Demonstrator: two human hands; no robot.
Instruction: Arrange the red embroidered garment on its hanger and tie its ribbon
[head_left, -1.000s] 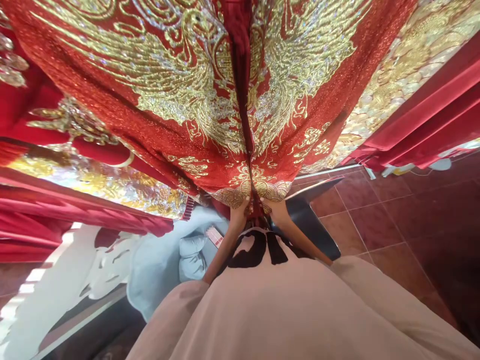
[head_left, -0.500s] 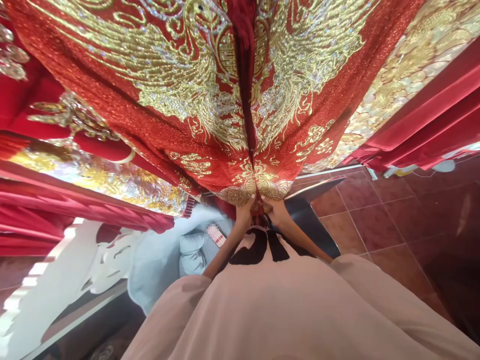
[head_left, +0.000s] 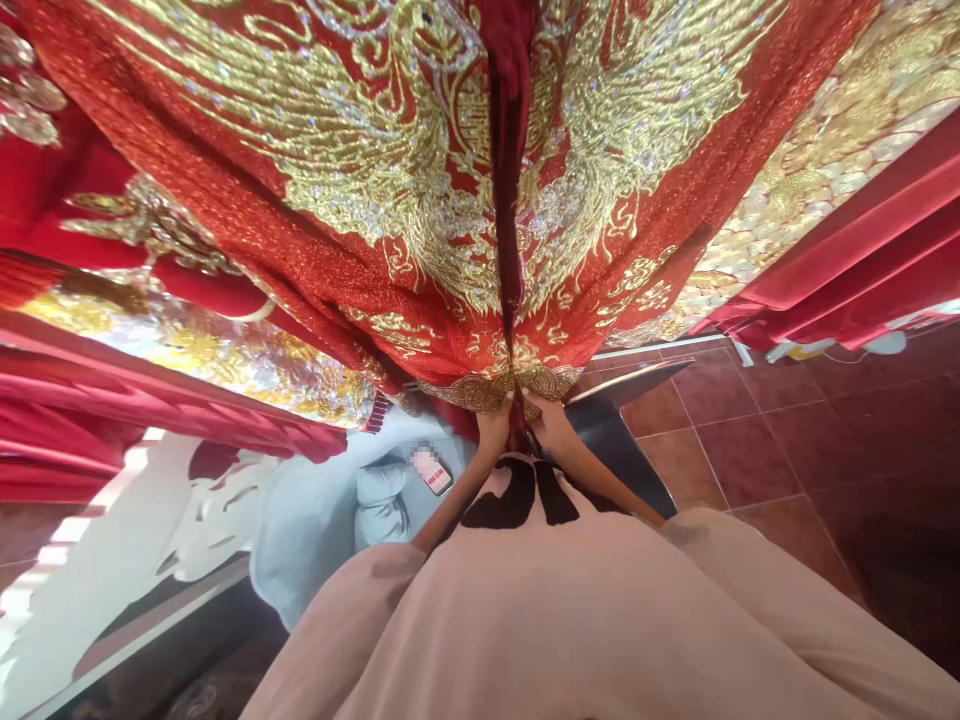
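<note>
- The red garment (head_left: 405,200), the largest thing in view, spreads across the upper part, directly in front of the person; gold thread and glittering stones cover it on both sides of a dark red gap down its middle, and its patterned hem narrows towards the hands.
- The person's beige top (head_left: 517,620) fills the lower centre, with black pieces at its neck.
- Reddish floor tiles (head_left: 757,450) show on the right.
- A pale gold ornamented cloth (head_left: 832,160) hangs beyond the garment's right edge, beside a red drape (head_left: 840,230).
- A light-blue cloth (head_left: 307,520) lies bunched to the left of the person, next to a white cut-out panel (head_left: 142,540).
- A dark smooth panel (head_left: 634,455) sits just beyond the right forearm.
- The left hand (head_left: 493,425) is clamped on the hem, thumb in front, other fingers mostly hidden.
- The right hand (head_left: 547,422) grips the hem likewise, close beside the left, across the gap.
- A phone (head_left: 433,475), partly blurred out, rests on the light-blue cloth near the left forearm.
</note>
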